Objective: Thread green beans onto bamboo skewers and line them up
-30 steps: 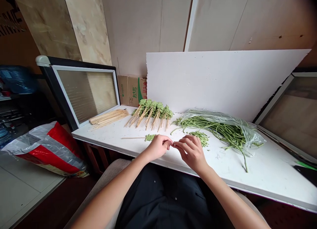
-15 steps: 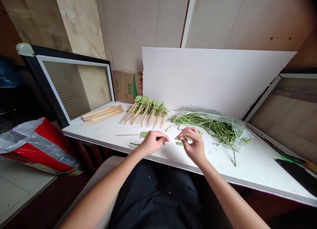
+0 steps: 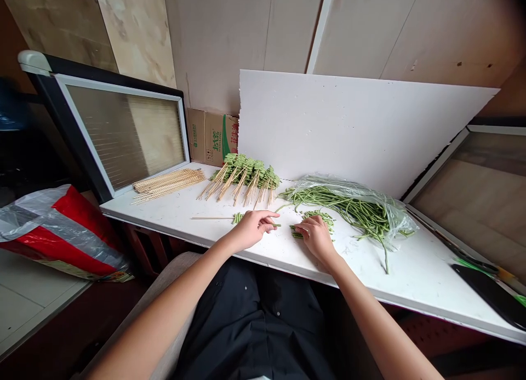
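Note:
Between the thumb and fingers of my left hand (image 3: pixel 255 229) is a short piece of green bean (image 3: pixel 276 225), held low over the table. Behind that hand lies a skewer (image 3: pixel 211 218) with a row of bean pieces (image 3: pixel 237 218) at its end, partly hidden by the hand. My right hand (image 3: pixel 315 235) is down at the cut bean pieces (image 3: pixel 324 218), its fingertips closed on pieces at the left side of the pile. The fingers cover part of what they grip.
Loose bamboo skewers (image 3: pixel 168 184) lie at the left, beside a stack of threaded bean skewers (image 3: pixel 246 174). Long green beans (image 3: pixel 349 205) spill from a clear plastic bag (image 3: pixel 400 218) at the right. A white board (image 3: pixel 361 131) and a cardboard box (image 3: pixel 211 136) stand behind; a black phone-like object (image 3: pixel 489 295) lies far right.
My right hand has lowered onto the cut bean pieces and its fingers have closed there. A bean piece now shows clearly in my left hand. The view has shifted slightly.

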Demonstrator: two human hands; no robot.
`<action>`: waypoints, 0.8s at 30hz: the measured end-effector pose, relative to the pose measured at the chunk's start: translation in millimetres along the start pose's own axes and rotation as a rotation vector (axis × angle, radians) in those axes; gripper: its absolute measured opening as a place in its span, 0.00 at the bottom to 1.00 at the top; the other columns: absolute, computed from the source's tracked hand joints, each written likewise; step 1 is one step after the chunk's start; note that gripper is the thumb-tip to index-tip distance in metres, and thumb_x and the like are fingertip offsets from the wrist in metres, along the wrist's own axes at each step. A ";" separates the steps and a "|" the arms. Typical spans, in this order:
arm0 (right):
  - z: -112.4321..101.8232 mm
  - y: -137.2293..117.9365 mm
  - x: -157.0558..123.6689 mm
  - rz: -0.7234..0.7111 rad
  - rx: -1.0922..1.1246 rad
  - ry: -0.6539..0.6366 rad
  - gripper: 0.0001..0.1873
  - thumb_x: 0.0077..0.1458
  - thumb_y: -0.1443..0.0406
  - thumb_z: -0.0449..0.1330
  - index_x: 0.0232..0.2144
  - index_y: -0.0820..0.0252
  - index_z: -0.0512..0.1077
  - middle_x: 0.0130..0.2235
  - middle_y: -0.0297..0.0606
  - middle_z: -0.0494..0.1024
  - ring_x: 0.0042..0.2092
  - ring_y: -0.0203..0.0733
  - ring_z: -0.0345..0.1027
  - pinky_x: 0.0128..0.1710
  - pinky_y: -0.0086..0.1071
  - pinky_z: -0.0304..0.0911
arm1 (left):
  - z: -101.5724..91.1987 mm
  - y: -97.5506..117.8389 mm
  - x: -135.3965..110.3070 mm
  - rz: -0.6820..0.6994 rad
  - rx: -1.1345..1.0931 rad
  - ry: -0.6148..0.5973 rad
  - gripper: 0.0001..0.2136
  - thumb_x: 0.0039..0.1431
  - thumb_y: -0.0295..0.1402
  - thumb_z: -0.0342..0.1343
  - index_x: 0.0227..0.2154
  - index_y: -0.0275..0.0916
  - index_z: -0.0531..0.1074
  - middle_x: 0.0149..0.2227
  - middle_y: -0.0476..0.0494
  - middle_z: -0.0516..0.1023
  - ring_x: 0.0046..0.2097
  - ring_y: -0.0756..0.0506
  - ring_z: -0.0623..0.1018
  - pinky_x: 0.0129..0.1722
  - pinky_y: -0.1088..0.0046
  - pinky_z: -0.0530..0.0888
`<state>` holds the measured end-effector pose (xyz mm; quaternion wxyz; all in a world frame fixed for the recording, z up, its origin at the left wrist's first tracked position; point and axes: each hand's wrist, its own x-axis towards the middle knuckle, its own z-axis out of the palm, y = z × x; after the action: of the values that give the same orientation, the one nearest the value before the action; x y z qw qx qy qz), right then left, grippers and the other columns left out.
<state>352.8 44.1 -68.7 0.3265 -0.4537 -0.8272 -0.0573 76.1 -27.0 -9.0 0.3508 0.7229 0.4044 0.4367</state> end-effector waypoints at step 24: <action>-61.6 -87.9 7.6 -0.235 0.403 0.311 0.06 0.67 0.62 0.66 0.46 0.49 0.81 0.39 0.41 0.83 0.44 0.52 0.72 0.47 0.49 0.68 | 5.7 20.2 -3.7 0.205 0.189 0.141 0.05 0.65 0.32 0.65 0.40 0.39 0.84 0.39 0.42 0.87 0.38 0.44 0.83 0.41 0.70 0.77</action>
<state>310.7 -25.7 1.6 0.5243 -0.2666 -0.8087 0.0018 85.8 -39.8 5.0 0.2053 0.7578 0.3914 0.4800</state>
